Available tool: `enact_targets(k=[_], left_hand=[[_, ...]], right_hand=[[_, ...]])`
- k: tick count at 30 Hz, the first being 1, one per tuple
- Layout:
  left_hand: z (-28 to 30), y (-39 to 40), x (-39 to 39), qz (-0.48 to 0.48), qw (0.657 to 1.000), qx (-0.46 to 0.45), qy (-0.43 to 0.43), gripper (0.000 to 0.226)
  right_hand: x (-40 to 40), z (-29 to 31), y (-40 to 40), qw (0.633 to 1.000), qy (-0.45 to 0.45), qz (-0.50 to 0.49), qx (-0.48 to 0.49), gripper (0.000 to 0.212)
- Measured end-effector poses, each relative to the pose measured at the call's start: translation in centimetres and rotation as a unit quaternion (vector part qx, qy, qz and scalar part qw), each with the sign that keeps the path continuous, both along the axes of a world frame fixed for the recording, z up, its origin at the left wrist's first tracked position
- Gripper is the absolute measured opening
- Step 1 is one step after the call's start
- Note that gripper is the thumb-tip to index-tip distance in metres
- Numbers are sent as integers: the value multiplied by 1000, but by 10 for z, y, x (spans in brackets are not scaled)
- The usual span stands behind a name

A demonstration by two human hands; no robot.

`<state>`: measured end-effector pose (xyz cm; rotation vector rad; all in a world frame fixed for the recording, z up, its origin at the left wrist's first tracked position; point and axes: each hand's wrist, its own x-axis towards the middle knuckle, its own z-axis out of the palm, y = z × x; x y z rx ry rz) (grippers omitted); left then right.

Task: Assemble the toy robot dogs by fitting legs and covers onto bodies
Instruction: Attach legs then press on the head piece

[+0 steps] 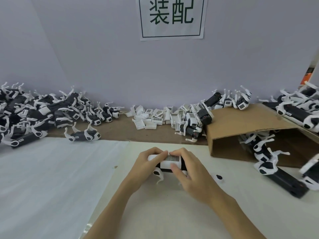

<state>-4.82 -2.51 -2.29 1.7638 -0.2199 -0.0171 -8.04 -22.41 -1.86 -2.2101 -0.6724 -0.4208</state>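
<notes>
Toy dog (166,165) lower centre, legs on. Left hand (146,165) grips its end; right hand (188,171) presses white cover (170,160) onto body, likely not seated. Finished pile (34,114) upper left; loose covers (151,116) centre remain.

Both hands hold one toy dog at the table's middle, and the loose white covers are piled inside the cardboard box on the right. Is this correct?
Not quite. In the head view, the left hand and right hand do hold one toy dog, but the loose white covers lie on the brown strip along the wall, left of the cardboard box.
</notes>
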Motion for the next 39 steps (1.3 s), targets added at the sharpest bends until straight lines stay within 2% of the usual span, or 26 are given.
enact_targets(k=[3,7,9,11,14,16,18,22,26,30,39], left_hand=[[7,-2,-4,-7,998,28,-51,18],[16,-5,-12,-67,990,76,-102,11],[16,-7,-15,-83,979,128,-137,27],[15,-8,-14,-78,961,166,-209,54],[12,-5,-9,-37,953,160,-253,70],[4,-2,-3,-20,946,172,-275,74],[0,0,-2,-38,954,153,-256,78],[-5,-1,1,-49,946,191,-257,70],[-5,-2,2,-79,963,132,-219,56],[-6,0,1,-99,971,121,-179,46],[-8,-2,0,-68,948,207,-233,39]], right_hand=[[1,11,-6,990,110,22,88,15],[4,27,-34,957,278,88,16,19],[4,31,-45,946,306,105,-3,21],[5,28,-46,966,243,85,23,25],[11,15,-31,999,33,-22,0,38],[14,5,-23,994,-72,-58,-50,42],[15,-1,-22,987,-119,-75,-75,43],[15,-4,-22,992,-95,-47,-73,44],[16,-7,-26,998,-8,-25,-51,42],[18,-12,-24,998,38,-23,-38,35],[20,-6,-33,994,107,-17,-21,39]])
